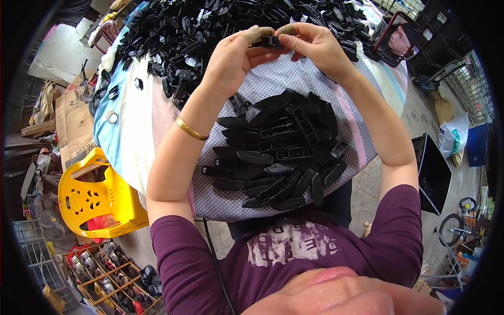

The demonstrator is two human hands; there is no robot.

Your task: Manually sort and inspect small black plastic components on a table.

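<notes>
My left hand [231, 55] and my right hand [312, 44] are raised over the table and together pinch a small black plastic part [269, 41] between thumbs and taped fingertips. A gold bangle [190, 130] circles my left wrist. Below my hands, on the dotted cloth [273, 79], lies a heap of long black plastic casings [281, 152]. A much larger pile of black plastic parts [210, 26] covers the far side of the table.
A yellow plastic stool [97, 197] lies tipped at the left of the table. Cardboard boxes [73, 126] and a shoe rack [113, 275] sit on the floor at left. A framed picture [400, 38] stands at the table's right; a black box [433, 173] and a bicycle [459, 223] are further right.
</notes>
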